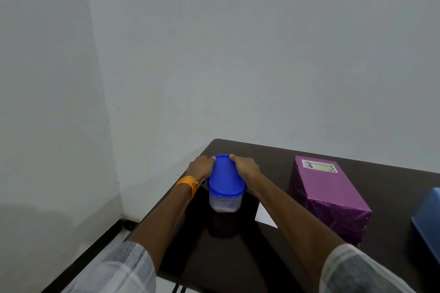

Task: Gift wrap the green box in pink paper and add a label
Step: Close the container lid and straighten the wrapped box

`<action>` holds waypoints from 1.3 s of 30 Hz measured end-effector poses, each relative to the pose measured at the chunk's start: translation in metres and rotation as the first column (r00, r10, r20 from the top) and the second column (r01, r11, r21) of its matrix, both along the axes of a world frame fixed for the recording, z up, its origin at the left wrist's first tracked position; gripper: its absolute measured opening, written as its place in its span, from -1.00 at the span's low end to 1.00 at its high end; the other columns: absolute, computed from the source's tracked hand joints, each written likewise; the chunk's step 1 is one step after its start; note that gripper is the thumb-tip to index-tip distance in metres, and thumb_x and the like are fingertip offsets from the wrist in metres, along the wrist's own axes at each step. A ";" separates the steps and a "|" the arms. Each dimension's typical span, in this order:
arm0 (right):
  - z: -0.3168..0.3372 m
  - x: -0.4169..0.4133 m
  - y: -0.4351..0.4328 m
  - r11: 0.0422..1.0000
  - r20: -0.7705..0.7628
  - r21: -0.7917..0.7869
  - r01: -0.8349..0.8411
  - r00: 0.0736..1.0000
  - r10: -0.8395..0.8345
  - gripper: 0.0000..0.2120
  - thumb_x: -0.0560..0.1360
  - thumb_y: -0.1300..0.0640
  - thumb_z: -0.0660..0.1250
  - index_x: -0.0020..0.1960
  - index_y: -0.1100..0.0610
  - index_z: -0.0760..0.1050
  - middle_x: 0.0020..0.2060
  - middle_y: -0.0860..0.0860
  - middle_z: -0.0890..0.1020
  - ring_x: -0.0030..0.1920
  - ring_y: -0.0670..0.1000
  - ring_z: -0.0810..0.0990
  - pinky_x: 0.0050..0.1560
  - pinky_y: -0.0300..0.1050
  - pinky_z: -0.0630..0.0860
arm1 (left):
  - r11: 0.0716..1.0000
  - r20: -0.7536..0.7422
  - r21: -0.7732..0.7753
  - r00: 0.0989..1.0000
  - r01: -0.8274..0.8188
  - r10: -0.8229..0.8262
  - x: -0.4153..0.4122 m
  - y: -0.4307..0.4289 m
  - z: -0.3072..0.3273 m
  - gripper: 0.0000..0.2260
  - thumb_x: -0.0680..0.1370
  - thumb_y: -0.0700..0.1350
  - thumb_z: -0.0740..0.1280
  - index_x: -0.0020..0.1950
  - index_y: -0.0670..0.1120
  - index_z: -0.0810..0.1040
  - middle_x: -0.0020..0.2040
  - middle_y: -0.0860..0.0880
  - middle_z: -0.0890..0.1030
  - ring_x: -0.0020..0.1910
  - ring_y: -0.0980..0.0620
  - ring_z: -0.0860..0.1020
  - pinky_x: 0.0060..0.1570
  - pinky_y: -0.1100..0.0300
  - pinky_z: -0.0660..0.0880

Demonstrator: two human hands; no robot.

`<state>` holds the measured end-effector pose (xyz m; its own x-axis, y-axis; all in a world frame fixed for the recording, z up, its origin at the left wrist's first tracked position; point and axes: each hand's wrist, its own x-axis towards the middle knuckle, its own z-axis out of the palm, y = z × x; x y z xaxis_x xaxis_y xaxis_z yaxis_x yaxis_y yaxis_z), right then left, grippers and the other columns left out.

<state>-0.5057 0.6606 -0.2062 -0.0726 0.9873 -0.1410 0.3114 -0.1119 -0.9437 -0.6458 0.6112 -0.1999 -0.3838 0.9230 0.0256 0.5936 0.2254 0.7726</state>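
With my left grip [201, 169] and right grip [245, 167] curled round the blue-lidded tub [226, 177] on the bench [238, 257], I judge even pressure from both sides best, steering clear of the pink-wrapped box [331, 195], its label [319, 166] on top, standing apart to my right.

Looks like a plain room in someone's home: bare white walls [238, 54] meeting in a corner, black skirting [90, 256] at their foot, a dark glossy table [238, 257] carrying a blue-lidded plastic tub [226, 181] and a pink-wrapped box [331, 197].
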 end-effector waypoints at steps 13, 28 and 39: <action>0.003 0.000 -0.003 0.996 0.149 0.088 0.021 0.988 -0.034 -0.49 0.53 -0.20 0.26 0.22 0.20 0.58 0.14 0.13 0.63 0.07 0.17 0.64 0.15 0.11 0.60 | 0.984 0.180 0.131 0.979 -0.122 0.097 0.015 -0.022 0.000 -0.75 0.62 0.01 0.21 -0.04 -0.17 0.48 -0.04 -0.13 0.57 -0.15 -0.03 0.51 -0.19 0.14 0.44; 0.020 0.033 -0.070 0.953 -0.090 0.211 -0.219 0.966 0.241 -0.57 0.38 -0.08 0.39 0.20 0.05 0.46 0.14 0.03 0.56 0.11 0.05 0.56 0.10 0.02 0.57 | 0.934 0.637 0.358 0.728 0.012 -0.254 0.025 -0.084 -0.002 -0.63 0.26 -0.16 0.48 -0.01 -0.25 0.50 0.06 -0.27 0.62 0.02 -0.19 0.63 0.05 -0.07 0.52; 0.000 0.039 -0.083 0.825 0.355 0.473 -0.308 0.924 0.141 -0.39 0.35 0.16 0.56 0.37 0.16 0.51 0.27 0.07 0.58 0.16 0.00 0.60 0.17 -0.21 0.52 | 0.922 0.052 0.326 0.970 0.209 -0.238 0.011 -0.090 -0.008 -0.57 0.37 -0.28 0.52 0.21 -0.05 0.57 0.19 0.02 0.52 0.12 0.02 0.53 -0.09 0.47 0.42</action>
<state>-0.4663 0.5776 -0.2058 -0.3394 0.8818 0.3275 0.5357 0.4674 -0.7033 -0.6350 0.5217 -0.2076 -0.1825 0.9346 0.3055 0.5253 -0.1699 0.8338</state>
